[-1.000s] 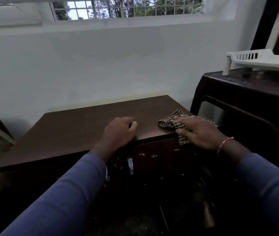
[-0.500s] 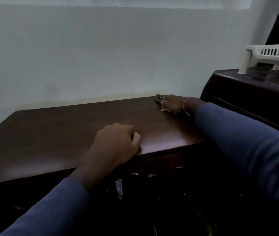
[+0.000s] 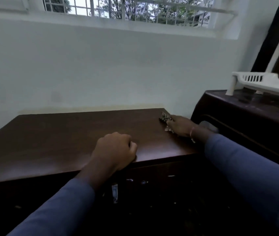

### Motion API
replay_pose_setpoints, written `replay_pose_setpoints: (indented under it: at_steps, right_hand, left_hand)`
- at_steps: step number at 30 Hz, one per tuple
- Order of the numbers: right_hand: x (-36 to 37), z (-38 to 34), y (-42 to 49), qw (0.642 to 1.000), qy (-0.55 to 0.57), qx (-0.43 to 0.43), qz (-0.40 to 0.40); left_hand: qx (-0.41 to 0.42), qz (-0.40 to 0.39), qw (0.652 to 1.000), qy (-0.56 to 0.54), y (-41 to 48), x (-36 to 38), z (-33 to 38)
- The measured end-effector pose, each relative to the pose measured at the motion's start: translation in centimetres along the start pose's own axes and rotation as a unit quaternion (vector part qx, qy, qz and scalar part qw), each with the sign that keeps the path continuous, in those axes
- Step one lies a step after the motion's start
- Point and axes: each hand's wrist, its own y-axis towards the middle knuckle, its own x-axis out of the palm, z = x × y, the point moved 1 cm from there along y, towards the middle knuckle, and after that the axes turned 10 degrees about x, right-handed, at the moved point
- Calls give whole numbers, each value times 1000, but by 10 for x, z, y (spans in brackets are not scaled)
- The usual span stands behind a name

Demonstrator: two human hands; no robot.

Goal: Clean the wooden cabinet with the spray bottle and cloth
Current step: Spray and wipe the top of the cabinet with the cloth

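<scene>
Since a second ago, cloth (image 3: 165, 117) and right hand (image 3: 180, 125) have travelled from the near front edge of the cabinet top to its far right corner; half a second ago they were already about there. Left hand unmoved.

Cloth: small, checked, crumpled, lying on the wooden cabinet (image 3: 77, 133) at the far right corner, mostly hidden under the hand. Judged light, limp and soft; it will bunch and slide easily on the smooth, slightly glossy top. Best handled by flat pressure from palm and fingers over its middle, not by a pinch at an edge.

Right hand: laid over the cloth, pressing it to the wood; how the fingers lie at their tips, cannot tell. Thin bangle at the wrist.

Left hand (image 3: 115, 150): closed in a fist, knuckles up, resting at the front edge of the top, apparently bracing; nothing visible in it.

Spray bottle: not in view.

Beyond: darker furniture (image 3: 247, 120) just to the right, with a white plastic rack (image 3: 254, 79) on it. Pale wall and barred window (image 3: 126, 9) behind.
</scene>
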Motion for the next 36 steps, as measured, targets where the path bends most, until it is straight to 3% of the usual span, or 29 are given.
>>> replay_pose_setpoints:
  at_steps: [3,5,8,12,14,20,24,26,30,32,36]
  right_hand:
    - [-21,12,-41,994,-95,43,11]
    - [-42,8,-64,981,-160,78,76]
    - [-55,-6,-79,976,-124,42,171]
    - [-16,-31,-81,995,-74,-2,62]
    - [-4,-50,-82,998,-32,-8,47]
    - [41,-196,-146,972,25,-229,-46]
    - [74,-292,-210,916,23,-394,-68]
    - [74,-319,-248,889,114,-437,-80]
    - [73,-324,-258,867,388,-275,-150]
    - [62,-309,-255,846,459,-229,-148]
    - [12,-243,-215,752,639,-121,-111]
  left_hand:
    - [-7,8,1000,-23,-2,1,-3]
    - [-6,18,999,-45,-4,1,-5]
    - [-13,38,996,-84,-8,-6,-16]
    - [-48,43,996,-60,-30,-30,-57]
    - [-87,71,993,-49,-46,-46,-84]
    - [-191,136,967,-97,-78,-78,-143]
    - [-236,141,950,-149,-88,-106,-157]
    - [-237,133,951,-146,-98,-130,-158]
    - [-240,201,937,-157,-113,-178,-158]
    - [-241,226,929,-166,-124,-194,-162]
    - [-260,170,943,-116,-132,-168,-169]
